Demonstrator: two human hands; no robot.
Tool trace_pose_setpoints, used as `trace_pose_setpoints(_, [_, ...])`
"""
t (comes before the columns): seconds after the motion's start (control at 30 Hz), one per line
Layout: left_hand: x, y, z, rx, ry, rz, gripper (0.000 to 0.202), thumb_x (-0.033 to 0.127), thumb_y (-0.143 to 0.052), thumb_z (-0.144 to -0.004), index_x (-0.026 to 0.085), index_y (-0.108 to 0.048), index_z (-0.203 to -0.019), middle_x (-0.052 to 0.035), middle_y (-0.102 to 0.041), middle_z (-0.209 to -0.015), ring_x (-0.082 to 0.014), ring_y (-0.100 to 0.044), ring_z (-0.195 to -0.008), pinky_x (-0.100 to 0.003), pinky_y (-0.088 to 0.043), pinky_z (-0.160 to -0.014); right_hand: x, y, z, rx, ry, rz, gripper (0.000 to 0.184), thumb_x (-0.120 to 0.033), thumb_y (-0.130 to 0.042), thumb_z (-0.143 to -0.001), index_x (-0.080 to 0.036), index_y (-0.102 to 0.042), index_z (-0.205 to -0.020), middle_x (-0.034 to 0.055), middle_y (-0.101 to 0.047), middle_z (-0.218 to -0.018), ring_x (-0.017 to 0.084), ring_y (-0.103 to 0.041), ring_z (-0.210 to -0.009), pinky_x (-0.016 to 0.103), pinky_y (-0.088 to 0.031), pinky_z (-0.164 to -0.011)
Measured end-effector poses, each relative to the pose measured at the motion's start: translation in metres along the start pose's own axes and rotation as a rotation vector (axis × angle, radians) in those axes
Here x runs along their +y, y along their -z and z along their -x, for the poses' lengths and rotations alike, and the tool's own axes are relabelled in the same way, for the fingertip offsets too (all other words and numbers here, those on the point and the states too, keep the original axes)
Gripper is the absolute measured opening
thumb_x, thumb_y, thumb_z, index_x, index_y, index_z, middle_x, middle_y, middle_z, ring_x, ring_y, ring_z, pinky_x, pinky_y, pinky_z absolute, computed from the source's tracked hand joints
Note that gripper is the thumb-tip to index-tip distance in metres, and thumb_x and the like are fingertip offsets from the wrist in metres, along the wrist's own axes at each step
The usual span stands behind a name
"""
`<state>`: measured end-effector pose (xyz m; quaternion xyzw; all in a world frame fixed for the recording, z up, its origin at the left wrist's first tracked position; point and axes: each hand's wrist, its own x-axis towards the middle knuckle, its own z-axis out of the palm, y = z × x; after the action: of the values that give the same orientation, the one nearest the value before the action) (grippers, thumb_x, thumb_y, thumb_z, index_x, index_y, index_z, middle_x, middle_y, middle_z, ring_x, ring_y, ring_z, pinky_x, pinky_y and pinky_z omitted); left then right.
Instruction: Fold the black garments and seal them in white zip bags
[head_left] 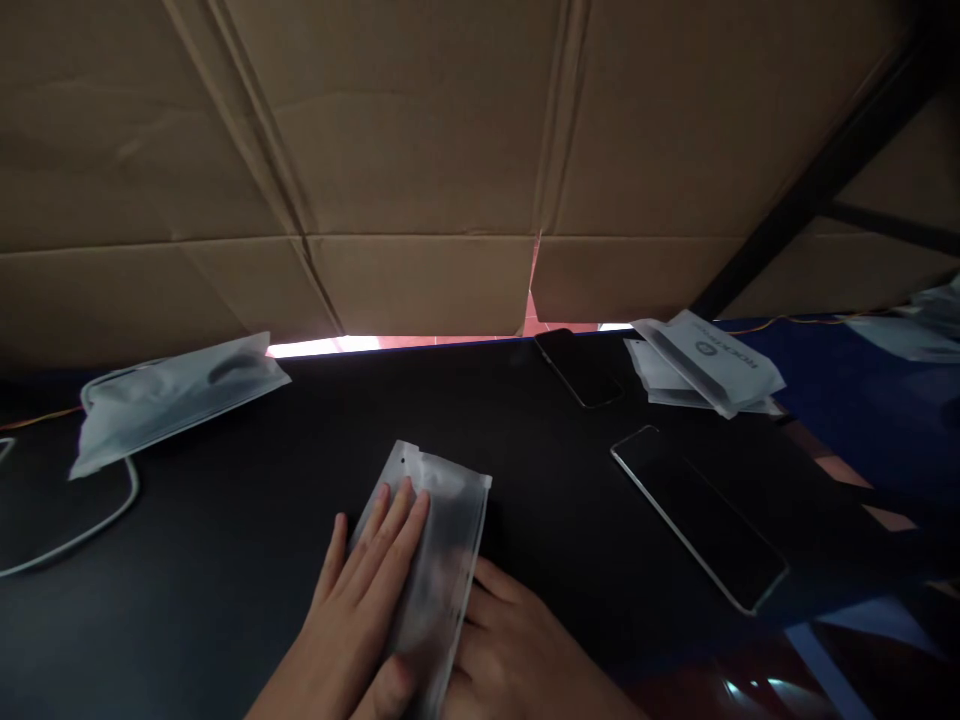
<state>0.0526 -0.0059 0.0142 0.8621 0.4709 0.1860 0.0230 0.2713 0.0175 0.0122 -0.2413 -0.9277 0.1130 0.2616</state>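
Note:
A frosted plastic pouch (444, 530) lies on the black tabletop (225, 560) in front of me. My left hand (360, 600) rests flat on its left half, fingers stretched out and pressed on the plastic. My right hand (510, 650) sits at the pouch's lower right edge, fingers against its side and partly under it; the thumb end near the bottom pinches the pouch. Something dark shows faintly inside the pouch.
A phone (697, 515) lies face up to the right, a second dark phone (581, 365) farther back. A stack of pouches (701, 365) sits at back right, another filled pouch (172, 395) at back left over a white cable (90, 525). Cardboard sheets (420, 150) wall the back.

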Motion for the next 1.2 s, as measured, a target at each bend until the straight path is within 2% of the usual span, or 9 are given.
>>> trace_pose_setpoints(0.13, [0.003,-0.001,-0.002,0.075,-0.001,-0.095,0.067,0.046,-0.02,-0.114,0.018,-0.019,-0.175,-0.0167,-0.042,-0.174,-0.0367,-0.041,-0.161,-0.062,-0.056,-0.109,-0.009,-0.017,-0.003,0.115,-0.174,0.043,0.035,-0.03,-0.049,-0.118,-0.017,-0.067,-0.145,0.0023,-0.076,-0.144,0.018,-0.055,-0.15,0.036,-0.034,-0.135])
trace_pose_setpoints(0.27, [-0.003,0.004,-0.008,0.063,-0.012,-0.246,0.064,0.039,-0.03,-0.113,0.019,-0.022,-0.174,-0.0161,-0.051,-0.167,-0.0355,-0.052,-0.154,-0.053,-0.07,-0.091,-0.006,-0.011,0.021,0.208,-0.107,0.15,0.025,-0.026,-0.06,-0.113,-0.022,-0.077,-0.13,0.0,-0.077,-0.141,0.025,-0.049,-0.157,0.04,-0.041,-0.132])
trace_pose_setpoints(0.33, [-0.007,0.007,-0.009,0.038,-0.022,-0.279,0.065,0.045,-0.034,-0.113,0.022,-0.025,-0.173,-0.016,-0.053,-0.166,-0.036,-0.058,-0.149,-0.053,-0.072,-0.086,0.001,0.003,0.038,0.152,-0.075,0.2,0.026,-0.032,-0.063,-0.113,-0.03,-0.076,-0.135,-0.0065,-0.071,-0.151,0.027,-0.05,-0.157,0.048,-0.041,-0.131])
trace_pose_setpoints(0.47, [-0.009,0.007,-0.01,-0.013,-0.013,-0.264,0.069,0.052,-0.036,-0.112,0.026,-0.022,-0.174,-0.0159,-0.05,-0.168,-0.0384,-0.061,-0.147,-0.064,-0.067,-0.095,0.011,0.021,0.052,0.095,-0.179,0.273,0.065,-0.074,-0.056,-0.106,-0.027,-0.068,-0.151,0.0004,-0.068,-0.155,0.036,-0.066,-0.141,0.052,-0.059,-0.115])
trace_pose_setpoints(0.57, [-0.004,0.003,-0.011,-0.046,-0.025,-0.166,0.075,0.055,-0.036,-0.113,0.021,-0.013,-0.176,-0.0175,-0.041,-0.173,-0.0407,-0.047,-0.157,-0.078,-0.043,-0.116,0.003,0.015,0.041,0.044,-0.113,0.174,0.033,-0.048,-0.059,-0.114,-0.029,-0.077,-0.135,-0.0073,-0.074,-0.145,0.029,-0.073,-0.132,0.043,-0.061,-0.113])
trace_pose_setpoints(0.7, [-0.002,0.001,-0.009,-0.068,-0.036,0.033,0.077,0.064,-0.023,-0.112,0.023,-0.015,-0.176,-0.0132,-0.033,-0.179,-0.036,-0.035,-0.164,-0.068,-0.033,-0.125,-0.006,-0.012,0.025,-0.014,-0.169,-0.073,0.026,-0.038,-0.055,-0.117,-0.032,-0.078,-0.129,-0.0071,-0.074,-0.146,0.013,-0.073,-0.128,0.019,-0.058,-0.108])
trace_pose_setpoints(0.9, [0.004,-0.008,-0.008,-0.064,-0.046,0.11,0.087,0.075,-0.016,-0.107,0.025,-0.006,-0.177,-0.0138,-0.03,-0.179,-0.0415,-0.032,-0.164,-0.068,-0.046,-0.118,0.002,-0.051,0.02,0.156,-0.181,0.053,0.018,-0.036,-0.063,-0.111,-0.028,-0.077,-0.118,-0.0007,-0.085,-0.113,0.024,-0.078,-0.104,0.041,-0.062,-0.105])
trace_pose_setpoints(1.0, [0.012,-0.015,-0.008,-0.08,0.011,0.037,0.086,0.074,-0.022,-0.108,0.026,-0.003,-0.176,-0.0145,-0.033,-0.178,-0.0456,-0.031,-0.163,-0.074,-0.049,-0.112,0.001,-0.04,0.014,0.092,-0.364,0.031,0.03,-0.045,-0.062,-0.111,-0.031,-0.071,-0.135,0.0029,-0.083,-0.122,0.025,-0.076,-0.095,0.039,-0.065,-0.087])
trace_pose_setpoints(1.2, [0.014,-0.013,-0.002,-0.006,0.139,-0.011,0.068,0.044,-0.027,-0.113,0.03,-0.006,-0.177,-0.0125,-0.037,-0.177,-0.0448,-0.03,-0.164,-0.08,-0.048,-0.113,0.0,0.011,0.037,0.046,-0.151,-0.034,0.027,-0.04,-0.053,-0.117,-0.034,-0.072,-0.136,-0.0088,-0.073,-0.147,0.021,-0.062,-0.14,0.032,-0.056,-0.112])
